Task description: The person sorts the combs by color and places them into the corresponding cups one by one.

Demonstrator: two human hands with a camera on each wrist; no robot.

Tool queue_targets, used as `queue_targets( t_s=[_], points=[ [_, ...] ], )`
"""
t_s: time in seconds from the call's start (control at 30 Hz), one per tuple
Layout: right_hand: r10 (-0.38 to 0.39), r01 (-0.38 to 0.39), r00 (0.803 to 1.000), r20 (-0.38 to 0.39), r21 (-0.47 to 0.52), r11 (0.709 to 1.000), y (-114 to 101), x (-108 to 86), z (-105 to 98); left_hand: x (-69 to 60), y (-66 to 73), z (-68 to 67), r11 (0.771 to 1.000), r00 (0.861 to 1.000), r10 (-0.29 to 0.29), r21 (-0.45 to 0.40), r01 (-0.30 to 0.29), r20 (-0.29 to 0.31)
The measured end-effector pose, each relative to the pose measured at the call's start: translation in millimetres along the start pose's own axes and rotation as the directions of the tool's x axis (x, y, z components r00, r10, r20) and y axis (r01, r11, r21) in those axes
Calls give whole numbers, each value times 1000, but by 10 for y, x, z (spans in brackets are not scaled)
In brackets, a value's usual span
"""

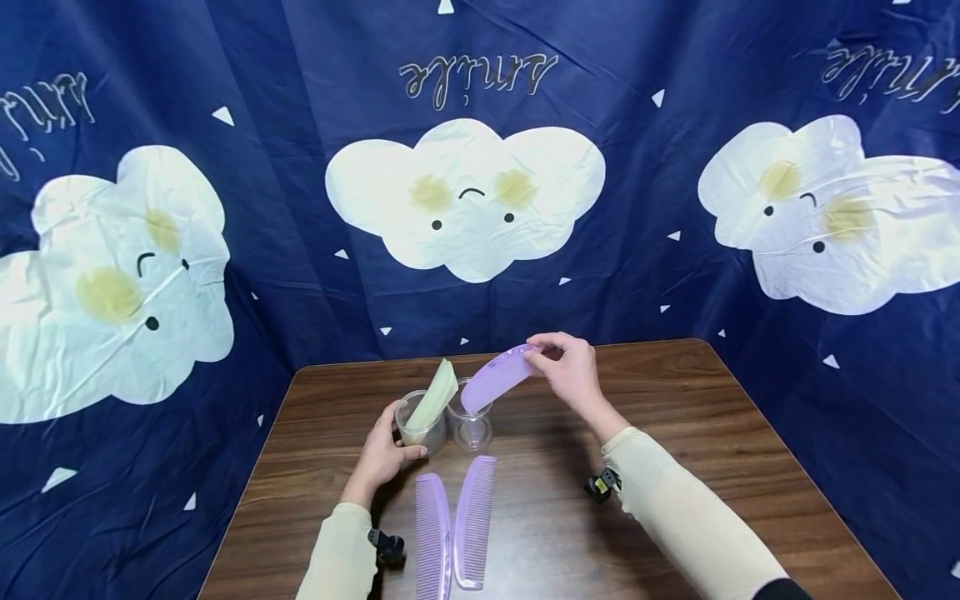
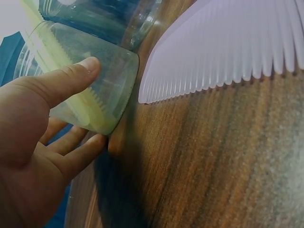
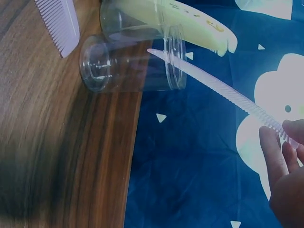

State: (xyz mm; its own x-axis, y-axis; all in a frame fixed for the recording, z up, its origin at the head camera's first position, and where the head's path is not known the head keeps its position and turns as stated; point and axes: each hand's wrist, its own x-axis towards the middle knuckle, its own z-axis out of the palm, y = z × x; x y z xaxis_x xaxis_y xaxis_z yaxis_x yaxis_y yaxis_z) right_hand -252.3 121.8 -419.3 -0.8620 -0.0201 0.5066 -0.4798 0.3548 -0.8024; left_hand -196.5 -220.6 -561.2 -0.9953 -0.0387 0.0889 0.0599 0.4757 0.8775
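My left hand (image 1: 384,452) holds a clear plastic jar (image 2: 111,71), thumb on one side and fingers round the other. Pale green combs (image 1: 435,397) lean inside it, their ends poking above the rim. Beside it stands a second clear jar (image 1: 473,435). Over that jar, my right hand (image 1: 572,373) pinches a purple comb (image 1: 498,380) by one end. The comb slants down, and its far tip is inside the jar's mouth in the right wrist view. Two more purple combs, a left one (image 1: 431,533) and a right one (image 1: 475,525), lie on the table in front of the jars.
The brown wooden table (image 1: 637,467) ends just behind the jars. A dark blue curtain (image 1: 300,275) printed with white clouds surrounds it at the back and both sides. Small black cameras sit at the left wrist (image 1: 387,546) and right wrist (image 1: 602,484).
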Motion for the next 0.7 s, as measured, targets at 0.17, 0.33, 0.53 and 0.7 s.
queue_targets(
  t_s=[0.17, 0.33, 0.53, 0.7],
  points=[
    [-19, 19, 1000, -5, -63, 998, 9, -4, 97, 11, -7, 5, 1000, 1000, -9, -11, 9, 10],
    [-2, 3, 1000, 3, -81, 997, 9, -4, 205, 6, -15, 2, 1000, 1000, 10, -20, -10, 6],
    [27, -24, 999, 31, -111, 994, 24, -9, 314, 12, -26, 2, 999, 1000, 29, -42, -29, 10],
    [44, -39, 998, 38, -129, 991, 39, -3, 385, 13, -28, 5, 999, 1000, 29, -37, -28, 9]
  ],
)
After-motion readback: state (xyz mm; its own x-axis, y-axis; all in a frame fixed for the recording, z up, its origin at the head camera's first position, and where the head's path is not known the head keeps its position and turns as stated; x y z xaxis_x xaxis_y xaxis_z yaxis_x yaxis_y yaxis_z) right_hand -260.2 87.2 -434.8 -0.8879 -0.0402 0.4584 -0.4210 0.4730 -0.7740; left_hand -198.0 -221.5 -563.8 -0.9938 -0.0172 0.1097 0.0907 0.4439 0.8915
